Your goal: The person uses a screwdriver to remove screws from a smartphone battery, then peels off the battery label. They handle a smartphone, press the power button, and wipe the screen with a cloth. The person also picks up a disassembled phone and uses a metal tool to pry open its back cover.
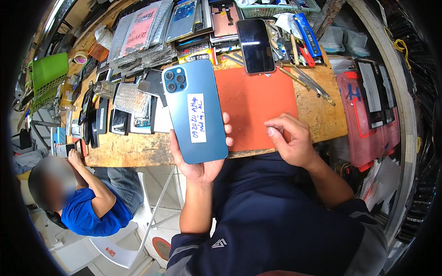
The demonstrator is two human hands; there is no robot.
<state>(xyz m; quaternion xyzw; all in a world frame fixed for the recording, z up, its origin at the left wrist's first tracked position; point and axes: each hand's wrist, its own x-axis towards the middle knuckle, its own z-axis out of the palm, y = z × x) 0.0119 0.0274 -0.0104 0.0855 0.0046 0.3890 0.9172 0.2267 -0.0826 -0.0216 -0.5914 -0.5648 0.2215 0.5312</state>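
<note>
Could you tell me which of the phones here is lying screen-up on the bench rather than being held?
It is the black-screened phone at the far edge of the orange mat. The blue phone is held back-up in the left hand, showing its cameras and a white sticker.

left palm (200,168) hidden behind blue phone (195,110), green basket (276,8) cut off

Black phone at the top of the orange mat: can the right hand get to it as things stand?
Probably yes. The right hand is empty, resting on the orange mat, and bare mat lies between it and the black phone.
</note>
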